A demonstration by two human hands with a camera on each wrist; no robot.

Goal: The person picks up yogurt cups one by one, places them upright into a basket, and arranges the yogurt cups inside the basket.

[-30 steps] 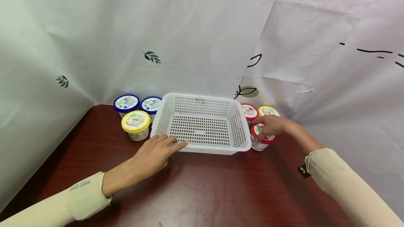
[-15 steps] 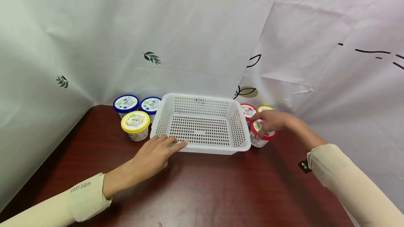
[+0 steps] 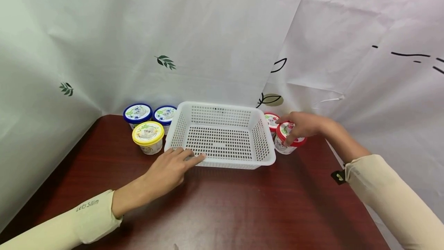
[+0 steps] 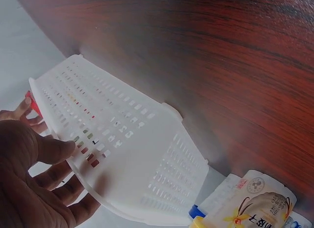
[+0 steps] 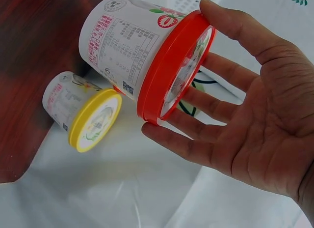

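My right hand (image 3: 306,125) holds a red-lidded paper tub (image 5: 130,48) by its lid rim, thumb on one side and fingers on the other. Whether this tub touches the table cannot be told. A second red-lidded tub (image 3: 271,119) stands just behind it, against the basket's right end. My left hand (image 3: 166,169) grips the near rim of a white perforated plastic basket (image 3: 236,163) at its left part; in the left wrist view the thumb lies against the outer wall (image 4: 122,139). Nothing lies inside the basket.
Left of the basket stand two blue-lidded tubs (image 3: 137,113) and a yellow-lidded tub (image 3: 148,133). Another yellow-lidded tub (image 5: 93,117) stands at the right, hidden by my hand in the head view. A white printed sheet (image 3: 222,41) backs the dark red table (image 3: 239,207).
My right hand has shifted back and slightly right, and the red-lidded tub has moved back with it. The right-hand yellow lid has gone out of the head view. My left hand stays put.
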